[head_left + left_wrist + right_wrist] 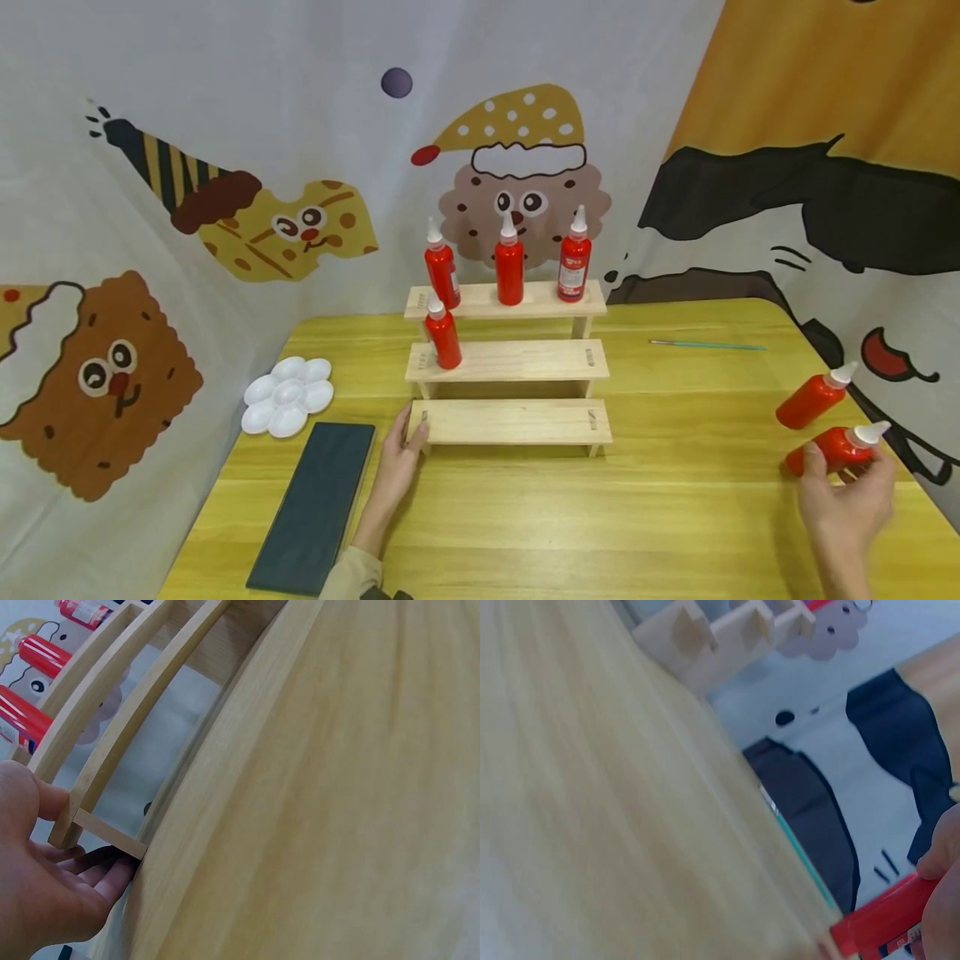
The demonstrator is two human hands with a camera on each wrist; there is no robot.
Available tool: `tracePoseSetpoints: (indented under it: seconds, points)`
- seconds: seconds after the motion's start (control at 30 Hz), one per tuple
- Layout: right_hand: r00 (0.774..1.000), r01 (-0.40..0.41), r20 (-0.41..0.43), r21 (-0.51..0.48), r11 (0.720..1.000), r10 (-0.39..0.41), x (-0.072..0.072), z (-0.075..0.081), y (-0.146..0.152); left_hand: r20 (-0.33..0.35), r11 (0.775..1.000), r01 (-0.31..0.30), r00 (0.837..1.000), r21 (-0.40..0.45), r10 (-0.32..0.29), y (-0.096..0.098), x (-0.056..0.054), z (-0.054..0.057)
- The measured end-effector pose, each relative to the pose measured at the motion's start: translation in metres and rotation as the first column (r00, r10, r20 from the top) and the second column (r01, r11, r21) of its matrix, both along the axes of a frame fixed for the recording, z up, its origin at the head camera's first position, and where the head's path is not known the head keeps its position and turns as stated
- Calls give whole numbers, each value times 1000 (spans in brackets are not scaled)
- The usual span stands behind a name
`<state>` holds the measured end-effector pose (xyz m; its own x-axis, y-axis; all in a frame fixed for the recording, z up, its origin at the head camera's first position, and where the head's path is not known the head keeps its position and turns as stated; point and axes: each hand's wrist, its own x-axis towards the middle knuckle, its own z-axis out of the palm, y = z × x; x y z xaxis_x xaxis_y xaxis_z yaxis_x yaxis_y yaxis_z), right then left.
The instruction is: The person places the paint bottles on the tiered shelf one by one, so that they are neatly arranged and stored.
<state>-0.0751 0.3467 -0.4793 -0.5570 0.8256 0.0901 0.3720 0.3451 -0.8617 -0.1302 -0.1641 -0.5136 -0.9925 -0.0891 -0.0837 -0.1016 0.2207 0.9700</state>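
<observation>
On the right of the head view, my right hand [847, 504] grips a red paint bottle [832, 447] with a white nozzle, tilted to the right. In the right wrist view the bottle [889, 919] is partly covered by the fingers. Just behind it another red bottle [810, 402] leans on the table. My left hand [397, 458] holds the left end of the lowest step of a three-tier wooden rack [510, 422], thumb on the board. Three red bottles stand on the top tier, among them a middle bottle [510, 268]; one bottle [444, 340] stands on the second tier's left.
A white flower-shaped palette [288, 395] and a dark rectangular board [313, 508] lie left of the rack. To its right lies a thin turquoise paintbrush [708, 344]. A cartoon-printed cloth [397, 167] hangs behind and beside the wooden table [570, 525].
</observation>
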Motion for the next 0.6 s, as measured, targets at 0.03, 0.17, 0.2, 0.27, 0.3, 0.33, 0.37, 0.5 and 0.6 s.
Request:
tracePoseSetpoints:
  seconds: [0.03,0.17,0.2,0.27,0.3,0.33,0.37,0.5,0.6]
  points:
    - [1000,-12,-16,8,1000,12,-2,2,-4,-2,1000,0,1000,4,0,0,0,0]
    - [995,-72,-73,35,997,74,-8,12,-19,0,1000,4,1000,24,-4,0,-1,0]
    - [992,-88,-88,42,995,92,-10,15,-24,-1,1000,6,1000,25,-6,0,-1,1]
    - [984,-126,-121,55,991,132,-13,20,-32,-3,1000,9,1000,27,-9,0,-1,1]
    - [979,-145,-139,60,988,152,-15,23,-36,-3,1000,10,1000,27,-10,0,-1,1]
    - [971,-168,-163,74,983,178,-17,27,-41,-2,1000,9,1000,28,-9,0,-1,1]
    - [962,-190,-181,84,978,202,-19,30,-45,-2,1000,9,1000,27,-9,0,-1,1]
    - [925,-269,-240,138,953,296,-29,43,-64,-2,1000,7,1000,28,-7,0,-1,0]
    - [892,-331,-264,176,927,368,-34,50,-80,1,1000,7,1000,17,-7,0,0,0]
